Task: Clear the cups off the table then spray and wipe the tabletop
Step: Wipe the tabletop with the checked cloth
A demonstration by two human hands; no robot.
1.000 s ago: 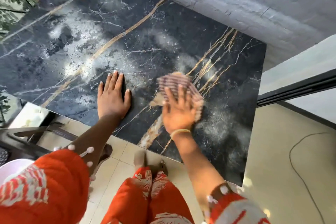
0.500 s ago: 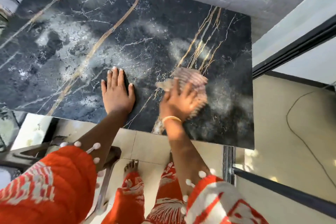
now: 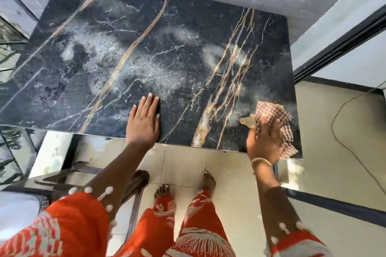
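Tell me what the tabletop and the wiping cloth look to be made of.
Tabletop: seemingly polished black marble or a marble-look slab, with gold and white veins and a glossy sheen. Cloth: soft woven fabric, likely cotton, red-and-white checked, crumpled under the right hand.

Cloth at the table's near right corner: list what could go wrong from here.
1. The cloth lies at the near right corner of the table, part of it hanging past the edge; another stroke that way could sweep it off.
2. The right hand grips it only loosely, so it may slip free.
3. The left hand presses flat on the wet-looking, streaked top near the front edge; it might slide or leave a print.
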